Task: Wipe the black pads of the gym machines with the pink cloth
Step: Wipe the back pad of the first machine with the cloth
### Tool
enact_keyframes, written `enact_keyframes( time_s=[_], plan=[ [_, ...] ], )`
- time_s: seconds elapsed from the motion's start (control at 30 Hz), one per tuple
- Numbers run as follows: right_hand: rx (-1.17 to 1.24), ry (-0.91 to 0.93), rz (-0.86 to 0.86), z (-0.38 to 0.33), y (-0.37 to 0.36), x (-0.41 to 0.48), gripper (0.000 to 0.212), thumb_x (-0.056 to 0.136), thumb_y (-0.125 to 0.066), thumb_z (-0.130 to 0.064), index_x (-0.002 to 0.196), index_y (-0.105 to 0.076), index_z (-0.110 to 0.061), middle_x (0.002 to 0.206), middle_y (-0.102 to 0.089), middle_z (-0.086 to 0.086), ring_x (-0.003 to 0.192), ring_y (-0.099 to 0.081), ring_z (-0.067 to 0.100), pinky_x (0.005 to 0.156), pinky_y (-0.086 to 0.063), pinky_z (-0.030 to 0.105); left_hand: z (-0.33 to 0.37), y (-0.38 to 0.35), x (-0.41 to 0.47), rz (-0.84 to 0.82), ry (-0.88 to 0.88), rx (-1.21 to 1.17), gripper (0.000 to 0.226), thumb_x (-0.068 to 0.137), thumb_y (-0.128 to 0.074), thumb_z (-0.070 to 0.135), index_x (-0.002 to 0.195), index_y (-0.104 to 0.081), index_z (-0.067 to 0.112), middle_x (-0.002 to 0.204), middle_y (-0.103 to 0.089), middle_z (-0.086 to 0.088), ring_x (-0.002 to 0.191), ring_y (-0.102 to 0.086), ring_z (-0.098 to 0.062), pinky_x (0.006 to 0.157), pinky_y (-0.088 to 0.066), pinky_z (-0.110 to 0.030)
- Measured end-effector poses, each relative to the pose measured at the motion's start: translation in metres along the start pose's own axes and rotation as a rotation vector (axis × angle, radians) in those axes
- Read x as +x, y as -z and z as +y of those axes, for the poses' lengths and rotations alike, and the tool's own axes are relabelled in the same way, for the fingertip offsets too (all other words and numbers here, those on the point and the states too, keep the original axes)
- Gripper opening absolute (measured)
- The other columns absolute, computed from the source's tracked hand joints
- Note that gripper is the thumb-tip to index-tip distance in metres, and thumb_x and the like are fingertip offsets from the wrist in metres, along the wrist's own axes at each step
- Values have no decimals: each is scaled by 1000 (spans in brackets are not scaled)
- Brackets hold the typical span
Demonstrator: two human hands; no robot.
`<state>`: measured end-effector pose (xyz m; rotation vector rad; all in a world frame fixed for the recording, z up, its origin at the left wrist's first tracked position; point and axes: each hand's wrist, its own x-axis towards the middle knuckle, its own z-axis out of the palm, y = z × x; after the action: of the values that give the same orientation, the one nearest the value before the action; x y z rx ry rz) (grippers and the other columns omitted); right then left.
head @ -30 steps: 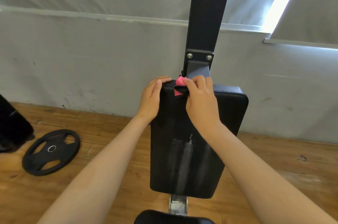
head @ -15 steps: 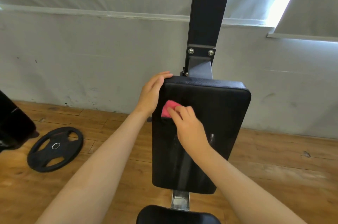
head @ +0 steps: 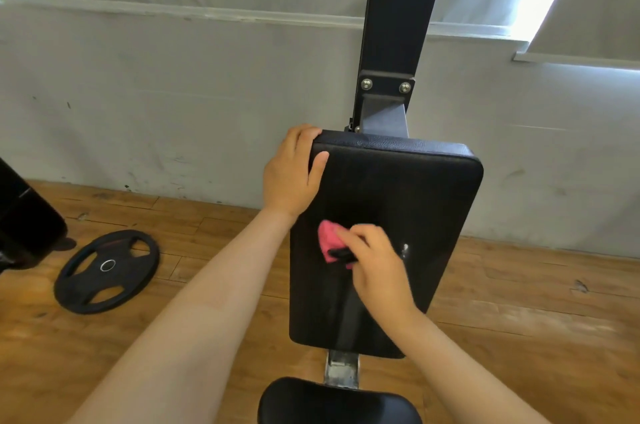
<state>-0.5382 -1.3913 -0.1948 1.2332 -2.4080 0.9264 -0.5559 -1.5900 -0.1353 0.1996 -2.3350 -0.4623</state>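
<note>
A black rectangular back pad stands in front of me on a dark upright post. My left hand grips the pad's top left corner, thumb on the face and fingers over the edge. My right hand presses a bunched pink cloth against the pad's middle left. Faint wet streaks run down the pad below the cloth. A second black pad, the seat, shows at the bottom edge.
A black weight plate lies flat on the wooden floor to the left. A dark machine part stands at the far left. A grey wall runs close behind the post. A metal bracket joins pad and seat.
My right hand has drawn the pink cloth down the pad from its top edge to the middle. My left hand has kept its hold on the top left corner.
</note>
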Motion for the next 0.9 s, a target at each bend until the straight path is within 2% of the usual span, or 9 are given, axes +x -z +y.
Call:
enact_keyframes(
  time_s=[0.1, 0.2, 0.3, 0.43, 0.57, 0.63, 0.7, 0.8, 0.9],
  plan=[
    [49, -18, 260, -9, 42, 28, 49, 79, -51, 4, 126, -60, -6, 116, -55, 13, 108, -49, 14, 92, -38, 6, -3, -4, 2, 31, -14, 9, 48, 97, -32, 41, 125, -52, 8, 125, -52, -11, 99, -59, -21, 66, -47, -26],
    [-66, -59, 356, -9, 53, 57, 49, 79, -62, 9, 126, -60, -6, 118, -55, 16, 110, -52, 23, 92, -42, 16, -3, -4, 1, 39, -12, 12, 48, 97, -33, 41, 125, -53, 8, 124, -52, -12, 95, -59, -21, 64, -46, -24],
    [-139, -28, 297, -2, 36, 59, 48, 76, -66, 9, 122, -62, -2, 116, -59, 17, 105, -58, 29, 85, -52, 30, -2, -3, 1, 43, -12, 14, 47, 97, -33, 40, 126, -52, 8, 124, -51, -12, 92, -59, -21, 62, -47, -25],
    [-186, 55, 122, 19, -2, 20, 53, 65, -75, 9, 116, -65, -3, 112, -61, 13, 101, -62, 27, 80, -56, 33, -3, -4, 1, 41, -10, 23, 47, 99, -32, 41, 125, -52, 9, 124, -51, -12, 89, -59, -19, 60, -44, -22],
    [-219, -29, -110, 29, -31, -20, 67, 52, -85, 6, 115, -67, -10, 110, -64, 8, 98, -65, 24, 72, -58, 31, -3, -4, 1, 48, -9, 23, 46, 99, -33, 40, 125, -53, 8, 123, -52, -13, 88, -59, -19, 61, -43, -21],
    [-198, -71, -124, 26, -32, -22, 66, 55, -83, 7, 116, -67, -12, 111, -63, 6, 100, -64, 23, 74, -59, 31, -3, -5, 1, 53, -7, 21, 45, 98, -33, 39, 125, -53, 8, 122, -52, -13, 87, -59, -19, 61, -42, -22],
    [-119, -81, -47, 21, -21, -19, 58, 63, -72, 12, 117, -67, -11, 112, -62, 6, 104, -61, 21, 79, -58, 30, -3, -6, 1, 55, -8, 21, 45, 98, -33, 39, 125, -52, 8, 122, -51, -14, 86, -59, -20, 60, -43, -24],
    [16, -98, 176, 11, 16, -4, 50, 74, -50, 7, 120, -65, -7, 114, -59, 9, 109, -52, 17, 89, -45, 18, -4, -7, 1, 61, -4, 26, 45, 98, -33, 39, 125, -52, 9, 122, -51, -14, 86, -59, -22, 60, -41, -25],
    [12, -80, 334, 12, 42, 20, 46, 79, -45, 3, 121, -64, -5, 114, -57, 10, 110, -49, 18, 90, -42, 16, -2, -7, 0, 59, 13, 33, 46, 97, -33, 39, 125, -53, 8, 122, -51, -15, 86, -59, -22, 61, -39, -23]
  ],
)
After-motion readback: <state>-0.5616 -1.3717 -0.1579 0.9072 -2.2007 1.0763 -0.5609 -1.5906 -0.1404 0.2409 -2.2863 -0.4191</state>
